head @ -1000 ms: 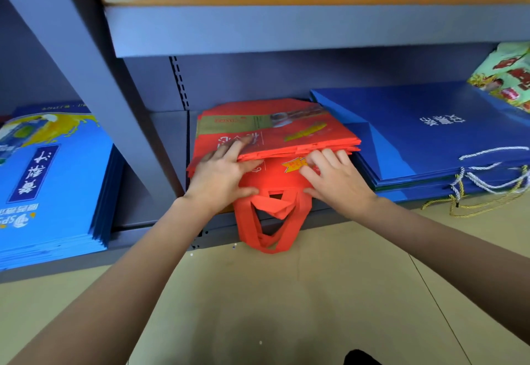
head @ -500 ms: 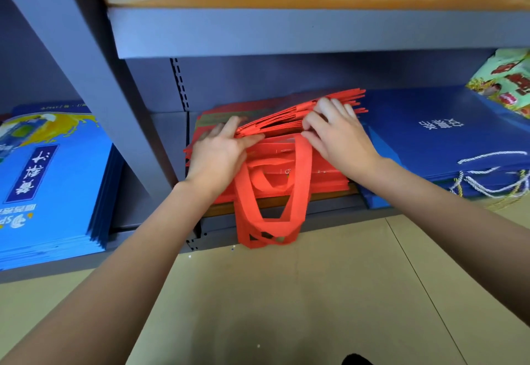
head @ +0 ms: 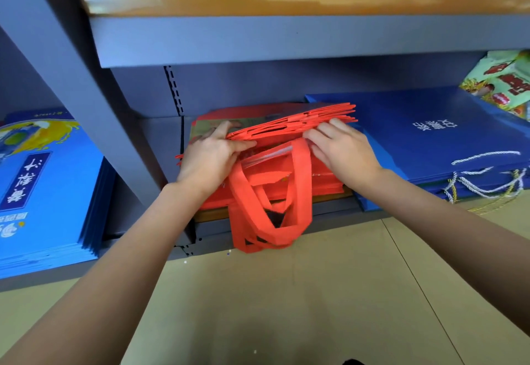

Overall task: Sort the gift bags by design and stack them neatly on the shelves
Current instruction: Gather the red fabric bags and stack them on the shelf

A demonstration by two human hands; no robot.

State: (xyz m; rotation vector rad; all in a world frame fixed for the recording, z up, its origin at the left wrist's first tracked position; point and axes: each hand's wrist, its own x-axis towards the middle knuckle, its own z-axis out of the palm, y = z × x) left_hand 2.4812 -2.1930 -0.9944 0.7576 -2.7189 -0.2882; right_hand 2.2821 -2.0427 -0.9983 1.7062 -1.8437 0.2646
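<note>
Floor (head: 286, 307): tan, nearest the camera, with 2 bare forearms reaching over it toward the lowest shelf (head: 329, 211). Red handle loops (head: 269, 201): fabric, hanging over the shelf's front edge down to floor level. Left hand (head: 208, 158): thumb pinching the lifted upper layers of the red gift bags (head: 292, 126), fingers spread on the printed face beneath. Right hand (head: 342, 149): fingers curled over the same raised edges, grasping them from the right. The red bags lie in 1 stack on the lowest shelf, between the grey upright (head: 86, 100) and the dark blue gift bags (head: 424, 138), their top layers fanned up and not yet flat. Dark blue bags: 1 flat stack touching the red one, white Chinese characters seen upside down, not legible to me; white and yellow cord handles at the front. Light blue gift bags (head: 48, 192): 1 stack in the left bay, large Chinese lettering and a partial logo, unreadable. Green patterned bags (head: 504, 83): far right, partly cropped. Assessment: sorting by design looks largely done; squaring the red stack and tucking its handles remains.
</note>
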